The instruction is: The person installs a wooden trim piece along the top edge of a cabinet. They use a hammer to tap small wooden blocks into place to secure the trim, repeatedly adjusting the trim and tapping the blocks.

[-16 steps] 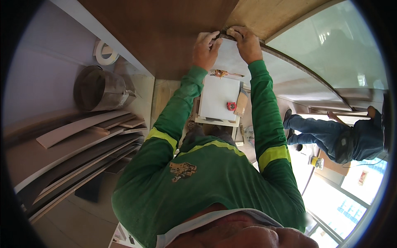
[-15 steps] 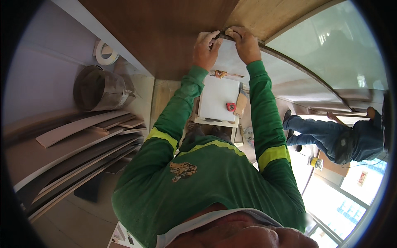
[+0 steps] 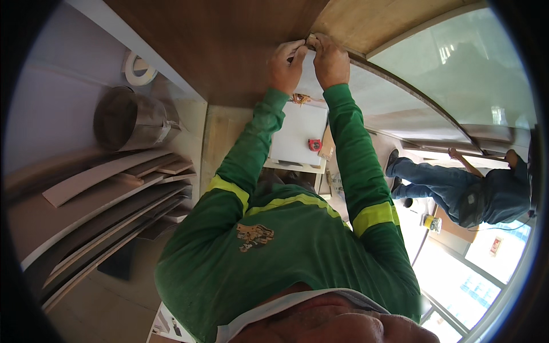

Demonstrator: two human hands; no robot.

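Wide fisheye view from the left of two head-worn cameras, upright, facing steeply down the body. The collar (image 3: 251, 314) and shirt (image 3: 297, 246) fill 6 o'clock, very near the lens. Beyond them, at 12 o'clock, come the left hand (image 3: 285, 70) and right hand (image 3: 332, 64). Boards (image 3: 86, 220) show between 8 and 9 o'clock; another person (image 3: 440, 180), well away, at 3.

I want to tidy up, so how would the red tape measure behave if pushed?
The red tape measure would probably slide rather than roll, since its case looks boxy and the white surface under it looks smooth. Its compact shape suggests it should feel stiff and lift easily.
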